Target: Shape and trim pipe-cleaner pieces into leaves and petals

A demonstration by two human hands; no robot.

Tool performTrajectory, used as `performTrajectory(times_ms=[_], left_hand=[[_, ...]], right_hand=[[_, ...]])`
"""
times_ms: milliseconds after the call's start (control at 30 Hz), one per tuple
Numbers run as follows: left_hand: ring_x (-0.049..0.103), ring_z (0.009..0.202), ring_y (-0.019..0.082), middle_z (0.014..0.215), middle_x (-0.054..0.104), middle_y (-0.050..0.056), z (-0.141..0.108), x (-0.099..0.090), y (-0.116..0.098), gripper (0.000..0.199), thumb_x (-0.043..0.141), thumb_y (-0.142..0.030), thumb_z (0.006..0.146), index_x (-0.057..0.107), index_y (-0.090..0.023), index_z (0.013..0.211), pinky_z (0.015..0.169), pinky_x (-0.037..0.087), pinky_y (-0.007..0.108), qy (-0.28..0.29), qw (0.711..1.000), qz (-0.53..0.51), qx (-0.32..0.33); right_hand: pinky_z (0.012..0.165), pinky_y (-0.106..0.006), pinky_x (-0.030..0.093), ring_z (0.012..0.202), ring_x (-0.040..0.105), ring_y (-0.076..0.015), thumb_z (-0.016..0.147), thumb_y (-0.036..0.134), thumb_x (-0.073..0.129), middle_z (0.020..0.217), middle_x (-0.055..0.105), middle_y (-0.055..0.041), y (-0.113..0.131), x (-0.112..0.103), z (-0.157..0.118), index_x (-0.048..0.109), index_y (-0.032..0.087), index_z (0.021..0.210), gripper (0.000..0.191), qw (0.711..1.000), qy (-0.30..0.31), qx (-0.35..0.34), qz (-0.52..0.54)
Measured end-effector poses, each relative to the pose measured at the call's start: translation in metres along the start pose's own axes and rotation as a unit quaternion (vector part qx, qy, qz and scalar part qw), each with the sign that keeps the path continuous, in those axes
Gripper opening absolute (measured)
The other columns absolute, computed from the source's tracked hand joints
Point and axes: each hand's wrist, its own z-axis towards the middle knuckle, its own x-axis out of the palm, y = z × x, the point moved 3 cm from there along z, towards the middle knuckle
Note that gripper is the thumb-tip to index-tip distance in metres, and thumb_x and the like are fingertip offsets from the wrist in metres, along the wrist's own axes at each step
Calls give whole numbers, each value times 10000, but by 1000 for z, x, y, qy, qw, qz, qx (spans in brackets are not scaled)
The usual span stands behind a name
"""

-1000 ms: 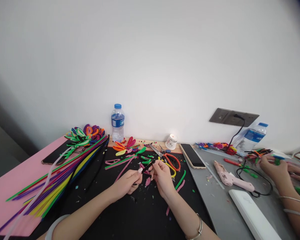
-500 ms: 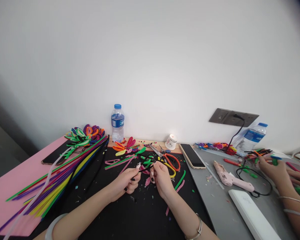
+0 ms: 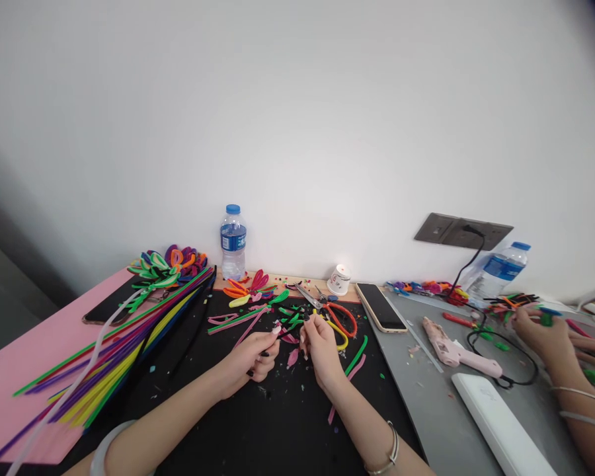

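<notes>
Low over the black mat (image 3: 258,430), my left hand (image 3: 258,357) is closed in a pinch on a black pipe cleaner (image 3: 286,332). My right hand (image 3: 321,347) pinches the same dark strand a short way to the right, fingers bent together. Just beyond the fingers lie green pipe-cleaner pieces (image 3: 291,318) and a small pink shape (image 3: 292,357), partly hidden. Scissors with orange handles (image 3: 344,318) and a yellow-handled tool (image 3: 341,338) rest behind my right hand. Green and pink strips (image 3: 357,360) lie to its right.
Long coloured pipe cleaners (image 3: 129,357) spread at left beside finished loops (image 3: 163,268). A water bottle (image 3: 233,244), paper cup (image 3: 338,280) and phone (image 3: 381,307) stand or lie near the wall. At right are a pink glue gun (image 3: 459,354), white case (image 3: 500,423) and another person's hand (image 3: 545,334).
The black pipe cleaner between my fingers shows as a shorter piece, where a longer curved length showed before. Both hands have stayed almost in place.
</notes>
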Motion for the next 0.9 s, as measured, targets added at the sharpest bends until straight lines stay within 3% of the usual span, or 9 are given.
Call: performTrajectory(times_ms=[333,533,733,900], left_hand=[[87,367,28,437,180,-120,-3,3,-3,502,536,-585,780,317,-194,554,371,55,202,5,1000,-21,3],[96,362,26,433,181,-120,-1,2,-4,496,545,-552,788,299,-197,545,374,56,205,-4,1000,-13,5],[102,375,25,448,195,-118,-1,-2,-3,475,588,-516,766,311,-193,555,380,56,200,-23,999,-28,11],[96,385,26,459,194,-119,-2,-2,-6,462,614,-500,756,323,-191,572,377,66,188,-34,997,-63,27]], right_hand=[[329,-181,217,339,321,-55,822,423,530,490,415,78,-4,-1,2,409,211,628,312,1000,7,-2,9],[351,-187,214,355,276,-53,793,435,586,481,388,87,-3,2,1,392,210,627,341,991,38,32,121],[348,-162,180,350,223,-39,763,357,657,460,342,111,-6,4,1,360,214,648,349,964,79,90,235],[336,-168,274,366,345,-61,776,417,632,501,479,59,-5,5,1,460,201,693,289,962,85,92,244]])
